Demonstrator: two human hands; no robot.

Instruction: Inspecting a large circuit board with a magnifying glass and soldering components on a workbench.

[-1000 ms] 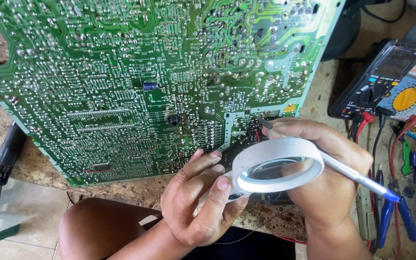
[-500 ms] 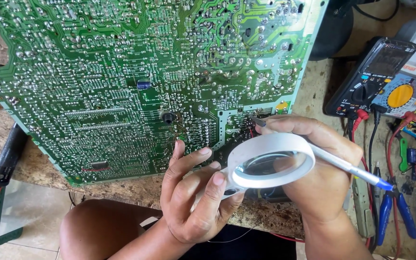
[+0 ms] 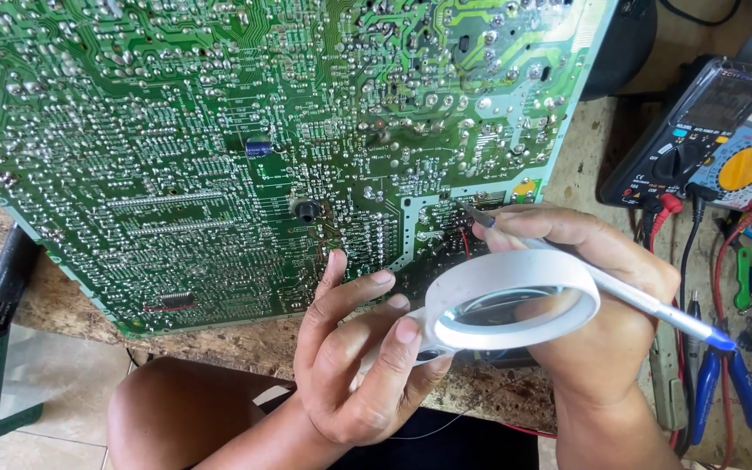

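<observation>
Knee [image 3: 176, 409] of the seated person shows nearest, below the counter [image 3: 245, 344] edge.

Left hand [image 3: 354, 365]: fingers curled about the short handle of a white-rimmed magnifying glass [image 3: 511, 300], thumb and forefinger pinching it, the remaining fingers spread upward toward the board. Against the pictures of a second and half a second ago, the lens has tipped flatter and sits a little lower and rightward, now over the right hand's knuckles rather than over the board itself.

Right hand [image 3: 607, 305]: fingers closed on a slim white-handled probe [image 3: 646, 300] with a blue end. Its dark tip [image 3: 476, 213] touches the board's lower right corner, just beside a yellow mark; the tip's place has hardly altered across the three pictures.

Circuit board [image 3: 263, 148]: large, green, solder side up, propped aslant on the counter and filling most of the view. It appears somewhat closer than before.

Farther right: black multimeter [image 3: 698, 130] with red leads, a second meter with a yellow dial [image 3: 746, 170], blue-handled pliers [image 3: 724, 383].

Judgement: inspection holds at one corner; only the lens is being adjusted.
</observation>
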